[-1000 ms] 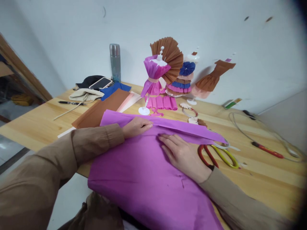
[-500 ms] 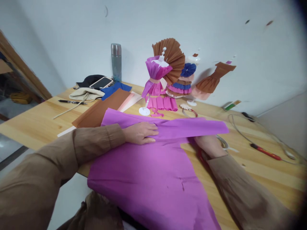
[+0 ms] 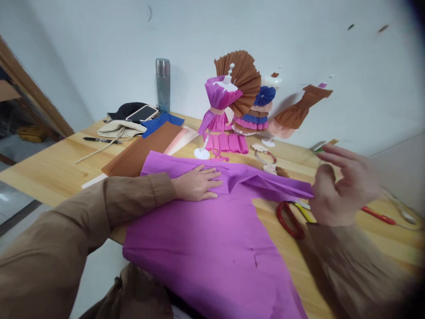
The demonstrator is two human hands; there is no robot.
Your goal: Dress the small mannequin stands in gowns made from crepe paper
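On the wooden tabletop [image 3: 59,173], your left hand [image 3: 196,183] lies flat with fingers spread on the big purple sheet [image 3: 199,243], while your right hand [image 3: 345,188] is up, loose and empty, beside the sheet's folded end and the scissors [image 3: 297,235].

Soft, cool, fairly bright light is spreading evenly over the pale wall [image 3: 99,53] and the tabletop [image 3: 46,170]. Faint shadows are falling on the wall beside the flask [image 3: 163,86] at 11 o'clock and the brown dress [image 3: 303,106] at 2, while a darker one is lying under the right sleeve [image 3: 357,261] at 4. The right hand [image 3: 343,188], near 3, is looking smeared. Blackness is swallowing the margin from 2 to 4, and wide-angle distortion is slanting the outer lines.
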